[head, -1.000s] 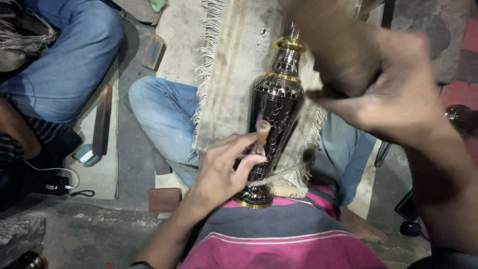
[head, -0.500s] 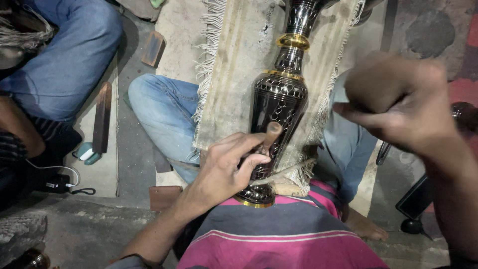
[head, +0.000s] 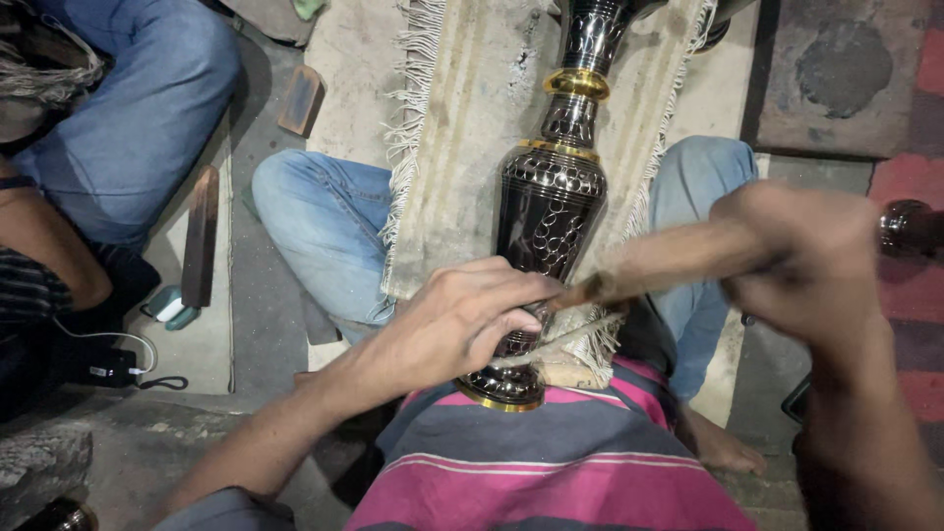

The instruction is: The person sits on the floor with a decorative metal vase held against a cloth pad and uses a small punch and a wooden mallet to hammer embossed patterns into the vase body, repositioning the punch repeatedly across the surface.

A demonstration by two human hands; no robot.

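A tall dark metal vase [head: 553, 211] with engraved patterns and gold bands lies along my lap on a beige fringed cloth [head: 472, 147]. My left hand [head: 462, 320] rests on the lower body of the vase and pinches a thin metal chisel [head: 551, 339] against it. My right hand [head: 801, 261] grips a wooden mallet [head: 659, 265], blurred, whose head meets the chisel's top end beside the left fingers. The vase's gold-rimmed base [head: 501, 393] presses against my striped shirt.
Another person in blue jeans [head: 138, 108] sits at the upper left. A dark wooden bar [head: 200, 236] and a small wooden block [head: 300, 98] lie on the floor. A black device with a cable [head: 103, 369] sits at the left. A dark round metal object [head: 910, 226] is at the right edge.
My right hand has swung the mallet down from high above the vase to the chisel at my left fingers. The view has shifted so more of the vase's neck shows.
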